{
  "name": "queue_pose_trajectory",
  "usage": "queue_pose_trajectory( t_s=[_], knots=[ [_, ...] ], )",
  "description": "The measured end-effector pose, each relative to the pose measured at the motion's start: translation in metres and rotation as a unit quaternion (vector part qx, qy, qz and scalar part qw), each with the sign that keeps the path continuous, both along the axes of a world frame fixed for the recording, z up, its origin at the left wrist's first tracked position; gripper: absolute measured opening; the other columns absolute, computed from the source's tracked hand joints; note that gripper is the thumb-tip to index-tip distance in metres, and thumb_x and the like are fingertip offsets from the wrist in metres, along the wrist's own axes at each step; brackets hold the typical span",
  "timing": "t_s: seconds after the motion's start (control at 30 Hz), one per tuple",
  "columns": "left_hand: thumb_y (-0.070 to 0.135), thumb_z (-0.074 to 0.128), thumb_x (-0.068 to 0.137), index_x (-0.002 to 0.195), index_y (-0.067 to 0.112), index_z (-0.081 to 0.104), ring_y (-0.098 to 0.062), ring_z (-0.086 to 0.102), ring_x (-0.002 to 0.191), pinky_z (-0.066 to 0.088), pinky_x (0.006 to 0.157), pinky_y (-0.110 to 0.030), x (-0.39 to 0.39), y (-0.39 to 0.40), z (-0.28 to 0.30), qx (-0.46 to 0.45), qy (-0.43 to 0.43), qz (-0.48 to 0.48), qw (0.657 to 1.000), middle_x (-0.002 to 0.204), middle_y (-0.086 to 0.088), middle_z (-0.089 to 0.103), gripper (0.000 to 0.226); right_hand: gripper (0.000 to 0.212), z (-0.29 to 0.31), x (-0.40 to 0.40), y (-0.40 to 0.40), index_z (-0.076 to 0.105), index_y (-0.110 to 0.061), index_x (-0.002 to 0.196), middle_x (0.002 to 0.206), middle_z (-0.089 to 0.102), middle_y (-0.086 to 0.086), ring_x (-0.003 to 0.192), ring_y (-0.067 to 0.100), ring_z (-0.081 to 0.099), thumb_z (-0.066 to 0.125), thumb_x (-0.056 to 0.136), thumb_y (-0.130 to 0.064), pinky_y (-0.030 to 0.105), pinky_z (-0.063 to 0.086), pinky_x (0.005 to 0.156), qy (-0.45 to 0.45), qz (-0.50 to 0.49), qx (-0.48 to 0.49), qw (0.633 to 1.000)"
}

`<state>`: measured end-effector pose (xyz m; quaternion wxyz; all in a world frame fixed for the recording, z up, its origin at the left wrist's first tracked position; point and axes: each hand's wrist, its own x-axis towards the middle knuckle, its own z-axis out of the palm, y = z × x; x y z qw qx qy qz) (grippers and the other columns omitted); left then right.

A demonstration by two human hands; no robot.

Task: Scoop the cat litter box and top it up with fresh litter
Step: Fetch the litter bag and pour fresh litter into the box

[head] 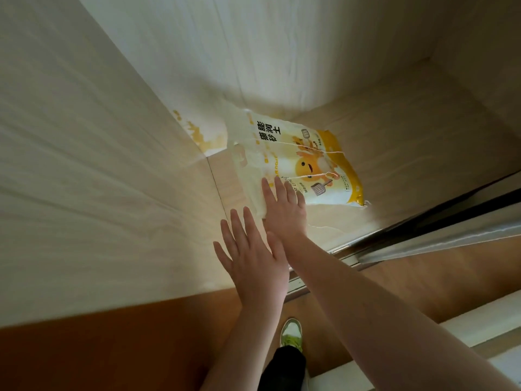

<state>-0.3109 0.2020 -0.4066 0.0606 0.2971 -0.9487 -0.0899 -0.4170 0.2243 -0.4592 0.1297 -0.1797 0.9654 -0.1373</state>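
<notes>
Left hand flat, fingers straight and spread, holding nothing, hanging just short of the near end of the cat litter bag; can't tell if the fingertips touch it. Right hand at its 1 o'clock, also released, fingers laid straight on the bag's near end, no grasp yet. Forearms cross at the wrists.

Bag lies flat on the cabinet floor, top end jammed into the back-left corner against the side panel. Looks part-used: top crumpled, creases across the print. Whether it's sealed, can't tell.

Risks:
- Lift by the near end with the top unsealed → litter dumps at 11 o'clock into the corner.
- Flat palms on slick film → slip; needs a curled grip on both edges.
- Dragging it out toward 5 o'clock → snags on the sliding door track, film could tear.
- Shoe sits under the exit path at 6 o'clock; a dropped bag would land on it.
</notes>
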Motion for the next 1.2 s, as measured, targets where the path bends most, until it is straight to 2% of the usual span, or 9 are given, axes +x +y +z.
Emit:
queue_pose_trajectory(
  t_s=[0.33, 0.4, 0.47, 0.53, 0.67, 0.8, 1.0, 1.1, 1.2],
  knots=[
    [0.035, 0.027, 0.090, 0.153, 0.015, 0.025, -0.028, 0.019, 0.149, 0.019, 0.116, -0.056, 0.009, 0.014, 0.012, 0.023, 0.002, -0.100, 0.995, 0.160, -0.009, 0.025, 0.066, 0.071, 0.048, 0.019, 0.090, 0.030, -0.025, 0.149, 0.151, 0.040, -0.003, 0.139, 0.017, 0.034, 0.047, 0.084, -0.001, 0.033, 0.027, 0.114, 0.061, -0.104, -0.142, 0.983],
    [0.034, 0.030, 0.089, 0.154, 0.015, 0.023, -0.028, 0.018, 0.149, 0.020, 0.116, -0.055, 0.012, 0.016, 0.015, 0.026, 0.002, -0.125, 0.992, 0.160, -0.009, 0.025, 0.068, 0.065, 0.057, 0.031, 0.113, 0.044, -0.024, 0.141, 0.138, 0.054, -0.002, 0.128, 0.019, 0.049, 0.051, 0.081, 0.001, 0.032, 0.039, 0.103, 0.060, -0.126, -0.171, 0.975],
    [0.034, 0.035, 0.090, 0.154, 0.014, 0.020, -0.027, 0.017, 0.149, 0.021, 0.117, -0.054, 0.015, 0.019, 0.020, 0.030, 0.004, -0.150, 0.988, 0.161, -0.009, 0.023, 0.069, 0.049, 0.066, 0.047, 0.134, 0.054, -0.025, 0.128, 0.115, 0.067, -0.001, 0.105, 0.022, 0.062, 0.050, 0.085, -0.003, 0.029, 0.046, 0.081, 0.052, -0.156, -0.172, 0.971],
    [0.034, 0.036, 0.090, 0.155, 0.014, 0.017, -0.027, 0.015, 0.149, 0.020, 0.118, -0.053, 0.018, 0.021, 0.027, 0.032, 0.010, -0.171, 0.985, 0.161, -0.009, 0.020, 0.070, 0.040, 0.076, 0.063, 0.151, 0.056, -0.025, 0.121, 0.100, 0.068, 0.000, 0.087, 0.025, 0.063, 0.046, 0.087, -0.005, 0.028, 0.041, 0.067, 0.041, -0.169, -0.140, 0.975],
    [0.035, 0.041, 0.093, 0.155, 0.010, 0.011, -0.029, 0.011, 0.150, 0.019, 0.119, -0.051, 0.028, 0.031, 0.049, 0.038, 0.048, -0.217, 0.974, 0.162, -0.012, 0.015, 0.074, 0.035, 0.105, 0.103, 0.179, 0.057, -0.019, 0.113, 0.084, 0.061, -0.001, 0.075, 0.025, 0.057, 0.043, 0.086, -0.002, 0.029, 0.039, 0.060, 0.021, -0.177, -0.142, 0.974],
    [0.041, 0.052, 0.091, 0.155, 0.008, 0.008, -0.033, 0.008, 0.150, 0.014, 0.120, -0.050, 0.056, 0.040, 0.079, 0.005, 0.082, -0.287, 0.954, 0.162, -0.017, 0.008, 0.085, 0.026, 0.138, 0.151, 0.203, 0.057, -0.021, 0.104, 0.083, 0.063, -0.001, 0.075, 0.024, 0.060, 0.042, 0.087, -0.008, 0.034, 0.049, 0.061, -0.013, -0.237, -0.187, 0.953],
    [0.053, 0.056, 0.089, 0.156, 0.012, 0.002, -0.032, 0.006, 0.150, 0.016, 0.119, -0.052, 0.121, 0.051, 0.119, 0.001, 0.111, -0.366, 0.924, 0.163, -0.016, 0.006, 0.095, 0.016, 0.184, 0.269, 0.248, 0.056, -0.023, 0.083, 0.075, 0.062, -0.005, 0.069, 0.015, 0.059, 0.045, 0.090, -0.014, 0.033, 0.046, 0.058, 0.004, -0.292, -0.286, 0.913],
    [0.068, 0.050, 0.085, 0.156, 0.015, -0.002, -0.028, 0.002, 0.151, 0.014, 0.119, -0.051, 0.152, 0.053, 0.127, 0.052, 0.117, -0.376, 0.918, 0.164, -0.013, 0.002, 0.102, 0.027, 0.214, 0.313, 0.272, 0.053, -0.029, 0.074, 0.074, 0.061, -0.008, 0.069, 0.012, 0.058, 0.046, 0.090, -0.008, 0.029, 0.044, 0.059, 0.018, -0.312, -0.311, 0.898],
    [0.071, 0.057, 0.077, 0.155, 0.018, -0.003, -0.028, 0.006, 0.150, 0.018, 0.117, -0.053, 0.193, 0.061, 0.131, 0.164, 0.178, -0.379, 0.893, 0.164, -0.010, 0.000, 0.112, 0.021, 0.249, 0.360, 0.298, 0.059, -0.018, 0.077, 0.076, 0.064, 0.002, 0.069, 0.018, 0.057, 0.047, 0.092, -0.009, 0.029, 0.043, 0.059, 0.032, -0.339, -0.348, 0.873]
  ],
)
